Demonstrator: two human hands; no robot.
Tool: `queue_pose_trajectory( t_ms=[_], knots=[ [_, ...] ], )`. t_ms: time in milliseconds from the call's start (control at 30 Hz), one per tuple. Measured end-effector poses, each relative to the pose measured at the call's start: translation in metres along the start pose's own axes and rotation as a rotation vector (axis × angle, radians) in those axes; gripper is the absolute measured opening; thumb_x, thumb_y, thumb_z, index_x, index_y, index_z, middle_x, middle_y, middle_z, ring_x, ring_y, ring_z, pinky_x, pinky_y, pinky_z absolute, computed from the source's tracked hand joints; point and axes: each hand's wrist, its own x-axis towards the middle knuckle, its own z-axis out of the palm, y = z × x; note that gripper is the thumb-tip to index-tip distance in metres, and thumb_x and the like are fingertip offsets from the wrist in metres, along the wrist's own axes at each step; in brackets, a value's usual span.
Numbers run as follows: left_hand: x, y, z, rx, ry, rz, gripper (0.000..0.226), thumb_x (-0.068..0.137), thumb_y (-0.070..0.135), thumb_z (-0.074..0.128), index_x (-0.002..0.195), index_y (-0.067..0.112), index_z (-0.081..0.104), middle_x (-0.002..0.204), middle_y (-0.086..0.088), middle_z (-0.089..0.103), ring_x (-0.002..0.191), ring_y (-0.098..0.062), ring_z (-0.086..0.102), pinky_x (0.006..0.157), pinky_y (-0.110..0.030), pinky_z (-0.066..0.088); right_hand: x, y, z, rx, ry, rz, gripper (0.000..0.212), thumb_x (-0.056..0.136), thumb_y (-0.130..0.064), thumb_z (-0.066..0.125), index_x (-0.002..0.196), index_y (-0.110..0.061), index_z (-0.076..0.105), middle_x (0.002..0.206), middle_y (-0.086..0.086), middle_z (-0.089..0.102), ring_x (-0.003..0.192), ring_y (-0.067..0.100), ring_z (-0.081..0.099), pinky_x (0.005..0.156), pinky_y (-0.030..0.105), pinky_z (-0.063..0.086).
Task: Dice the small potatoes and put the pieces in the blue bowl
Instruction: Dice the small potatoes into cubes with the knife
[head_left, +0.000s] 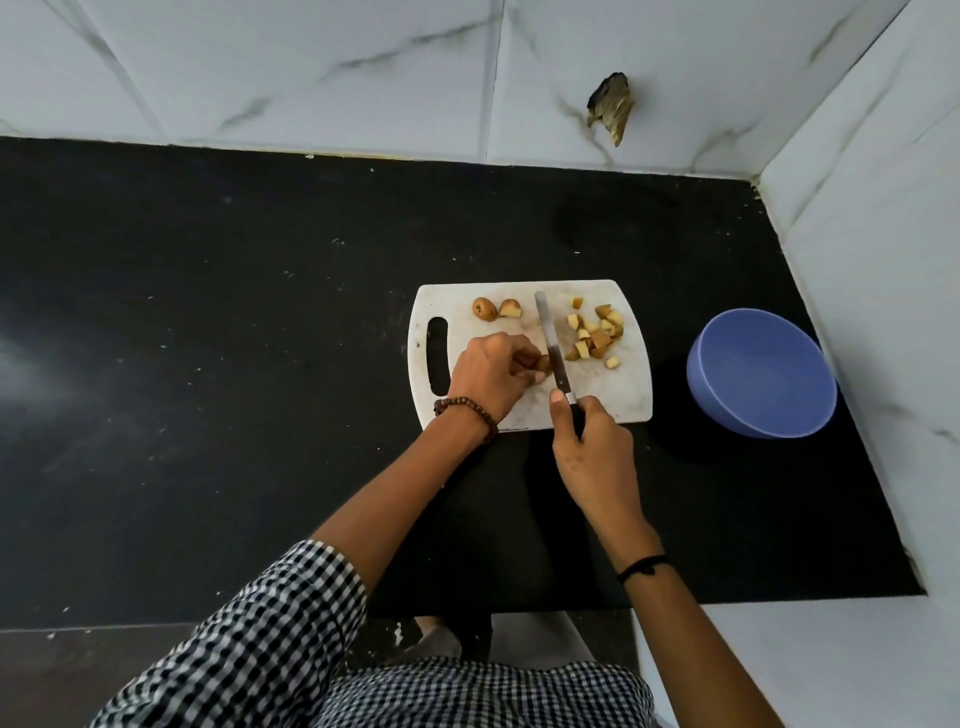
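Black stone surface (260, 312) carries a white cutting board (519, 296). The fingers of my left hand (491, 376) curl round a potato piece (543, 362), pinning it against the blade. My right hand (592, 452) has its fingers wrapped round the handle of the knife (550, 338). Diced pieces (595, 338) sit right of the blade. A whole potato (484, 308) and a cut half (510, 309) lie near the far edge. The blue bowl (761, 374) stands just right of the board.
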Motion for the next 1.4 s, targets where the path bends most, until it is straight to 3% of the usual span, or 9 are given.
queue_pose_trajectory(
  t_ms=[133, 300, 433, 800, 1133, 1400],
  knots=[
    [-0.001, 0.001, -0.003, -0.046, -0.008, -0.023, 0.019, 0.077, 0.017, 0.078, 0.096, 0.017, 0.075, 0.088, 0.007, 0.074, 0.079, 0.000, 0.066, 0.084, -0.020, 0.054, -0.001, 0.000, 0.000, -0.066, -0.020, -0.004, 0.040, 0.104, -0.054, 0.039, 0.099, -0.017, 0.055, 0.081, 0.005, 0.064, 0.077, 0.023, 0.065, 0.070, 0.046, 0.057],
    [0.001, 0.001, -0.003, -0.007, 0.003, -0.036, 0.020, 0.078, 0.019, 0.078, 0.098, 0.017, 0.076, 0.091, 0.003, 0.074, 0.082, -0.008, 0.065, 0.082, -0.024, 0.054, -0.003, -0.002, 0.000, -0.182, -0.024, -0.044, 0.041, 0.105, -0.053, 0.034, 0.102, -0.017, 0.052, 0.081, 0.005, 0.063, 0.078, 0.026, 0.065, 0.072, 0.053, 0.056],
    [0.001, 0.001, -0.001, 0.024, 0.014, -0.019, 0.019, 0.078, 0.020, 0.078, 0.097, 0.016, 0.076, 0.090, 0.001, 0.074, 0.081, -0.012, 0.066, 0.079, -0.026, 0.055, -0.005, -0.006, -0.001, -0.305, -0.039, -0.063, 0.039, 0.107, -0.050, 0.028, 0.102, -0.016, 0.048, 0.081, 0.004, 0.060, 0.079, 0.027, 0.064, 0.072, 0.051, 0.055],
    [0.000, 0.000, 0.001, 0.058, 0.046, 0.042, 0.016, 0.080, 0.019, 0.076, 0.094, 0.012, 0.077, 0.090, -0.003, 0.073, 0.082, -0.019, 0.067, 0.078, -0.031, 0.055, -0.001, -0.022, 0.007, -0.431, -0.122, 0.045, 0.040, 0.110, -0.040, 0.023, 0.118, -0.007, 0.045, 0.111, 0.018, 0.061, 0.101, 0.039, 0.061, 0.075, 0.045, 0.049],
    [-0.001, 0.003, -0.002, 0.075, 0.034, 0.053, 0.015, 0.082, 0.015, 0.074, 0.095, 0.010, 0.076, 0.093, -0.004, 0.074, 0.085, -0.018, 0.067, 0.077, -0.019, 0.050, 0.004, -0.024, 0.008, -0.351, -0.137, 0.089, 0.042, 0.109, -0.042, 0.026, 0.117, -0.006, 0.047, 0.115, 0.019, 0.061, 0.104, 0.040, 0.061, 0.085, 0.052, 0.053],
    [-0.002, 0.008, -0.002, 0.098, 0.045, 0.055, 0.014, 0.082, 0.014, 0.074, 0.096, 0.010, 0.076, 0.093, -0.006, 0.074, 0.086, -0.018, 0.067, 0.077, -0.016, 0.047, 0.002, -0.026, 0.011, -0.390, -0.105, 0.055, 0.039, 0.110, -0.038, 0.026, 0.120, -0.006, 0.046, 0.120, 0.019, 0.059, 0.109, 0.040, 0.059, 0.076, 0.043, 0.041]
  ],
)
